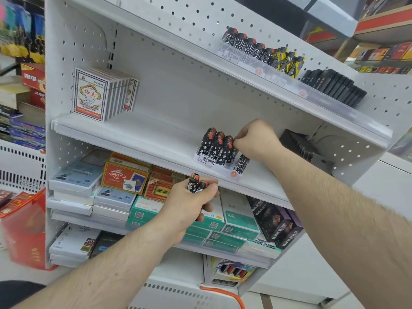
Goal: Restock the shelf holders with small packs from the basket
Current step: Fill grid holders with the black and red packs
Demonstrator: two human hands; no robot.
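Three starred packs (215,144) racked; two hands (256,139) working.

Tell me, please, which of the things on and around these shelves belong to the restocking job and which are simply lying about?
Part of the job:
- right hand, pinching a star-patterned pack in the clear holder
- left hand, gripping spare packs

Just lying about:
- playing card boxes
- teal boxes
- black packs on the top shelf
- red container
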